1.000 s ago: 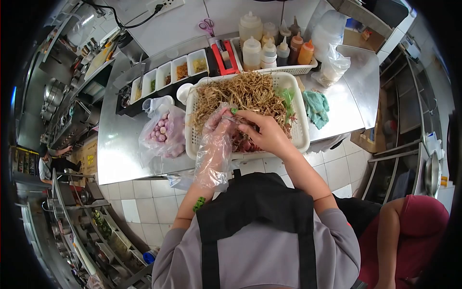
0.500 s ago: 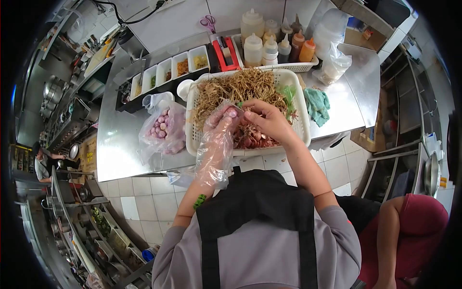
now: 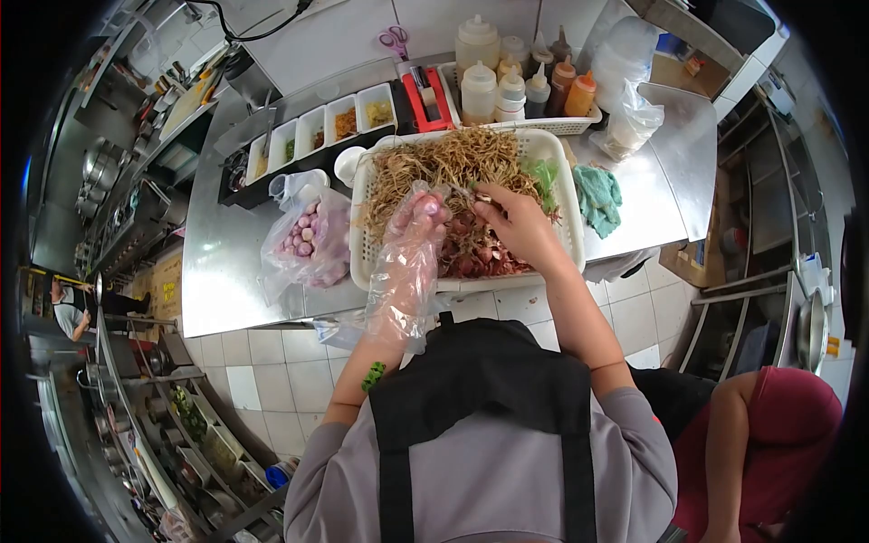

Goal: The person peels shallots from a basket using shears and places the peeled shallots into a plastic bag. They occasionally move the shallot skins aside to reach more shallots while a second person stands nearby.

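Observation:
My left hand (image 3: 418,222), in a clear plastic glove, is closed around a pinkish shallot (image 3: 434,209) above the white basket (image 3: 359,258). Just to its right, my right hand (image 3: 518,224) is bare, its thumb and fingers pinched together. A small thing shows at those fingertips, too small to name. Under both hands the basket holds a heap of dry brown roots and stalks (image 3: 471,154), with reddish shallots and loose skins (image 3: 480,253) at the near side. Left of the basket, a clear plastic bag (image 3: 306,240) contains several peeled shallots.
Behind the basket stand a black rack of condiment trays (image 3: 308,136), a red tape dispenser (image 3: 425,98) and a caddy of squeeze bottles (image 3: 520,90). A green cloth (image 3: 597,199) lies to the right on the steel table (image 3: 222,290). A person in red (image 3: 778,443) is at lower right.
My right hand has drawn a little to the right, away from the shallot in my left hand. A distant person at far left has shifted posture.

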Demonstrator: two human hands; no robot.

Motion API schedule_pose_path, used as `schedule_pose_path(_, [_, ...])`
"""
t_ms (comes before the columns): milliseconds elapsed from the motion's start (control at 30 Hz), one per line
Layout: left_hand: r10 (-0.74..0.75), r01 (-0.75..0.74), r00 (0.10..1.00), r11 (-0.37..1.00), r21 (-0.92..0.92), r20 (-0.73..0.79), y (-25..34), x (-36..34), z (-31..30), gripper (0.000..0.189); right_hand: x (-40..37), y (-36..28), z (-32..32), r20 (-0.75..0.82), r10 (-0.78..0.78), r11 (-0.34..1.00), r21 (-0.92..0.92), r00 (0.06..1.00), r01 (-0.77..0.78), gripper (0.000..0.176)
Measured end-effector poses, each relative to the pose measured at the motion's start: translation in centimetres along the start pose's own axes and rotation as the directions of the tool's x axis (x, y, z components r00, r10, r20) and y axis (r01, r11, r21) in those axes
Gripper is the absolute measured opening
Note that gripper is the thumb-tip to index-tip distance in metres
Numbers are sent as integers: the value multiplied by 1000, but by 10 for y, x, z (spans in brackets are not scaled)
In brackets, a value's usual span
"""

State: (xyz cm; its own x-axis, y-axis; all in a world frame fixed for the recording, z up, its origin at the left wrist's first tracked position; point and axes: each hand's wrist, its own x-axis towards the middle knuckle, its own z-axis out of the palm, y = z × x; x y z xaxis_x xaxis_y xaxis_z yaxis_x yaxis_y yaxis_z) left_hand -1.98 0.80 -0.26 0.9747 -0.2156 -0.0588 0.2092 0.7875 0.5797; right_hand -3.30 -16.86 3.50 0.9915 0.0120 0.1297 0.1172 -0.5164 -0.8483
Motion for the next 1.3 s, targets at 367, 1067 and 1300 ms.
schedule_pose_path(367, [118, -124, 990, 990, 73, 80, -5, -6, 3, 31, -10, -20, -11, 241, -119, 975, 209, 963, 68, 38])
schedule_pose_path(1067, [114, -127, 991, 971, 202, 75, -10, -3, -4, 36, -6, -8, 8, 145, -271, 937, 268, 952, 226, 23])
schedule_pose_path(1300, [84, -90, 996, 979, 184, 41, -3, -8, 11, 39, -6, -10, 4, 211, -143, 888, 459, 967, 31, 22])
